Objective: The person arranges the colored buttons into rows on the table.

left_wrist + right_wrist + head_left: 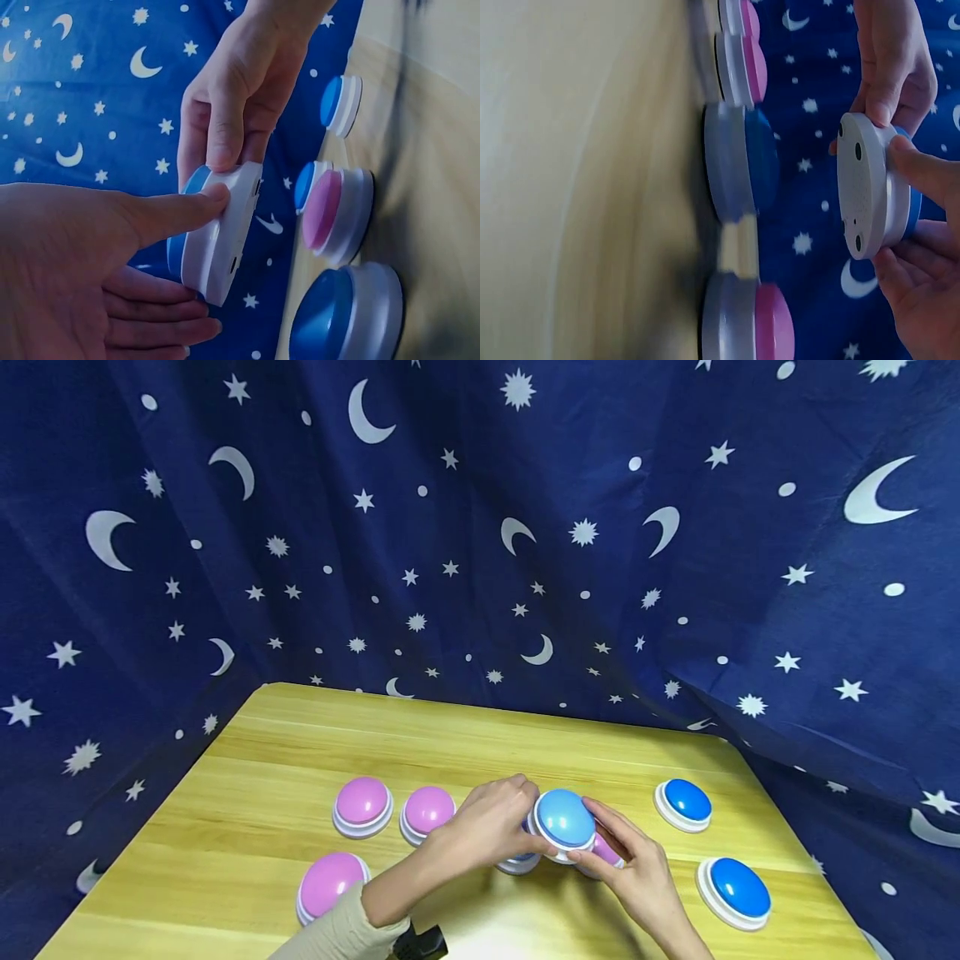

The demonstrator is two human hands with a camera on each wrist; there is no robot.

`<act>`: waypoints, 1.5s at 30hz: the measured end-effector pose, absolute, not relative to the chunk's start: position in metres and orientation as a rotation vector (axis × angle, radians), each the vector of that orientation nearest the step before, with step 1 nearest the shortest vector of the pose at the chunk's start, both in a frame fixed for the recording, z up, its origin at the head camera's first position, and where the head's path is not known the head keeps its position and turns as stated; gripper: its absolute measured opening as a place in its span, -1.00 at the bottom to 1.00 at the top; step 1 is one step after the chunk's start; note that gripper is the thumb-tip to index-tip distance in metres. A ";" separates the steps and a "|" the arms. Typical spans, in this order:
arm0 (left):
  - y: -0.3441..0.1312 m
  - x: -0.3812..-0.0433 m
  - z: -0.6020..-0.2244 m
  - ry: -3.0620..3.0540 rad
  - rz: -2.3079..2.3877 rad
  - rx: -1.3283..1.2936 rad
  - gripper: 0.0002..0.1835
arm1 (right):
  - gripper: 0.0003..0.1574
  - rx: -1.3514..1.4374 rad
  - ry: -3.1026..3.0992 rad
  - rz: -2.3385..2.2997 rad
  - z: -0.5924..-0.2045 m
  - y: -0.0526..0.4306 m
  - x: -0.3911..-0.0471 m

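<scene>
Both hands hold a blue-domed push button with a white base, lifted off the table. My left hand grips it from the left, its thumb on the white rim. From the right, my right hand pinches the same rim between thumb and fingers. The right wrist view shows the white underside of this button, with small dark feet. Below the hands stand a second blue button and a pink button, each partly hidden in the head view.
Three pink buttons stand on the left of the wooden table, one partly behind the left forearm. Two more blue buttons are on the right. A dark blue curtain with moons and stars hangs around the table's back and sides.
</scene>
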State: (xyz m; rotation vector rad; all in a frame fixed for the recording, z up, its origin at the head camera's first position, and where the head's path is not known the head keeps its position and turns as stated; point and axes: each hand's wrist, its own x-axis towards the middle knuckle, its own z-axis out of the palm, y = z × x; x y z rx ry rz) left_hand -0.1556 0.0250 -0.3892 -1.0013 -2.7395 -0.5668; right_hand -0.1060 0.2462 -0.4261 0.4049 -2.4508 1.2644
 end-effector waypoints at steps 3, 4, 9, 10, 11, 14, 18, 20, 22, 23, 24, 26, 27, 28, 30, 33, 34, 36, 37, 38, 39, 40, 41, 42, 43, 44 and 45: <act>0.015 -0.150 -0.390 -2.754 -0.541 -0.968 -0.37 | -0.17 0.435 -2.454 1.254 -0.429 0.238 -0.106; 0.011 -0.148 -0.390 -2.757 -0.533 -0.962 -0.37 | -0.17 0.449 -2.451 1.254 -0.430 0.235 -0.106; -0.007 -0.138 -0.393 -2.766 -0.493 -0.937 -0.39 | -0.19 0.604 -2.392 1.361 -0.436 0.219 -0.105; -0.011 -0.135 -0.394 -2.762 -0.484 -0.931 -0.39 | -0.19 0.645 -2.376 1.402 -0.437 0.216 -0.105; -0.015 -0.133 -0.394 -2.762 -0.475 -0.925 -0.40 | -0.20 0.687 -2.361 1.432 -0.437 0.212 -0.105; -0.027 -0.124 -0.395 -2.761 -0.441 -0.902 -0.41 | -0.22 0.792 -2.324 1.481 -0.439 0.200 -0.104; -0.043 -0.112 -0.398 -2.765 -0.397 -0.877 -0.41 | -0.22 0.864 -2.330 1.434 -0.443 0.185 -0.101; -0.051 -0.105 -0.400 -2.764 -0.377 -0.860 -0.40 | -0.21 0.896 -2.340 1.422 -0.445 0.177 -0.100; -0.059 -0.099 -0.403 -2.766 -0.365 -0.842 -0.39 | -0.21 0.926 -2.349 1.412 -0.447 0.169 -0.098; -0.063 -0.095 -0.404 -2.769 -0.360 -0.831 -0.38 | -0.21 0.955 -2.346 1.408 -0.448 0.165 -0.097; -0.067 -0.092 -0.406 -2.775 -0.358 -0.820 -0.37 | -0.20 0.983 -2.343 1.402 -0.450 0.161 -0.096; -0.074 -0.086 -0.409 -2.788 -0.377 -0.802 -0.37 | -0.21 1.045 -2.327 1.390 -0.452 0.153 -0.094; -0.078 -0.083 -0.410 -2.798 -0.395 -0.792 -0.37 | -0.20 1.071 -2.320 1.388 -0.453 0.149 -0.093; -0.081 -0.081 -0.412 -2.804 -0.411 -0.781 -0.37 | -0.20 1.100 -2.311 1.396 -0.455 0.145 -0.093; -0.087 -0.078 -0.415 -2.814 -0.425 -0.762 -0.38 | -0.18 1.135 -2.305 1.410 -0.458 0.138 -0.092; -0.095 -0.076 -0.419 -2.842 -0.438 -0.740 -0.42 | -0.16 1.160 -2.333 1.413 -0.462 0.129 -0.093; -0.097 -0.076 -0.421 -2.851 -0.440 -0.734 -0.44 | -0.16 1.162 -2.353 1.394 -0.463 0.127 -0.093; -0.102 -0.075 -0.423 -2.874 -0.444 -0.725 -0.45 | -0.15 1.156 -2.402 1.335 -0.465 0.122 -0.094; -0.103 -0.075 -0.424 -2.881 -0.443 -0.720 -0.45 | -0.14 1.154 -2.422 1.300 -0.466 0.120 -0.094; -0.105 -0.075 -0.425 -2.886 -0.439 -0.718 -0.45 | -0.15 1.154 -2.437 1.272 -0.467 0.118 -0.094; -0.106 -0.075 -0.426 -2.887 -0.433 -0.713 -0.45 | -0.15 1.153 -2.452 1.253 -0.467 0.116 -0.094; -0.106 -0.075 -0.427 -2.887 -0.419 -0.711 -0.45 | -0.14 1.154 -2.464 1.246 -0.468 0.115 -0.094; -0.107 -0.075 -0.428 -2.887 -0.407 -0.708 -0.44 | -0.15 1.159 -2.471 1.247 -0.468 0.113 -0.095; -0.107 -0.075 -0.429 -2.888 -0.395 -0.703 -0.44 | -0.15 1.165 -2.476 1.247 -0.468 0.112 -0.095; -0.108 -0.075 -0.429 -2.887 -0.376 -0.702 -0.43 | -0.15 1.168 -2.480 1.252 -0.469 0.111 -0.095; -0.108 -0.075 -0.430 -2.886 -0.359 -0.700 -0.42 | -0.16 1.171 -2.483 1.260 -0.469 0.109 -0.096; -0.108 -0.075 -0.431 -2.887 -0.344 -0.697 -0.42 | -0.16 1.173 -2.488 1.266 -0.469 0.108 -0.096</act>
